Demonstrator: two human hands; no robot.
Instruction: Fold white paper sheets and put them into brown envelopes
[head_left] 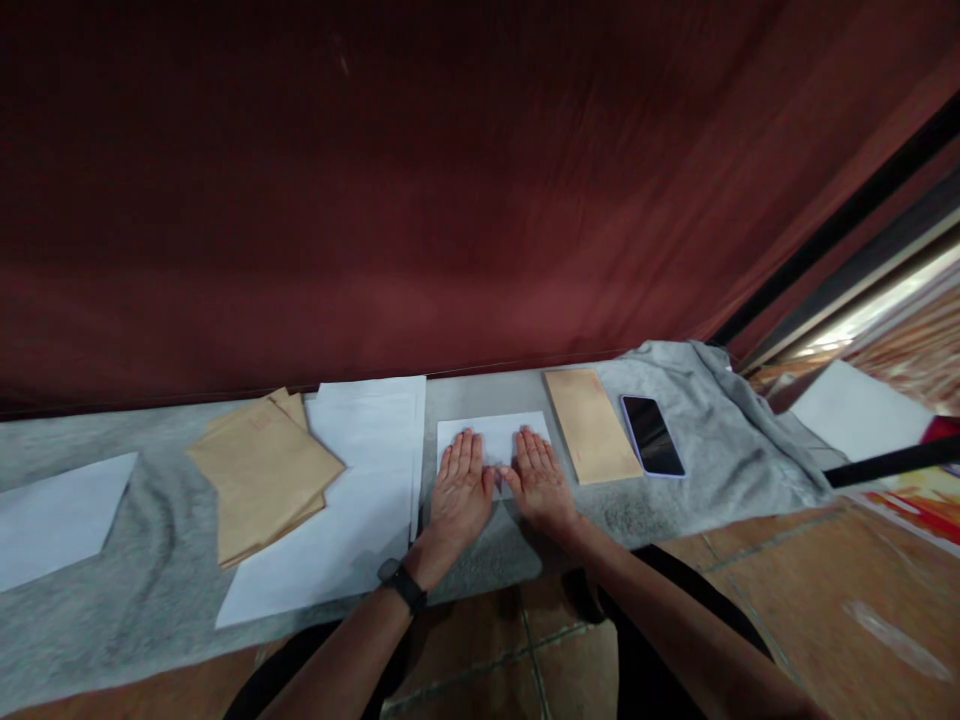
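My left hand [461, 489] and my right hand [539, 479] lie flat, fingers stretched out and side by side, on a small white folded sheet of paper [495, 432] that rests on a grey cloth [150, 560]. The thumbs nearly touch. A black watch [401, 583] is on my left wrist. Neither hand grips anything.
Left of the hands lies a stack of white sheets [352, 490] with several brown envelopes [262, 475] on it. A single brown envelope [592, 425] and a black phone [652, 435] lie to the right. Another white sheet [56, 515] is far left. A dark red curtain [450, 200] hangs behind.
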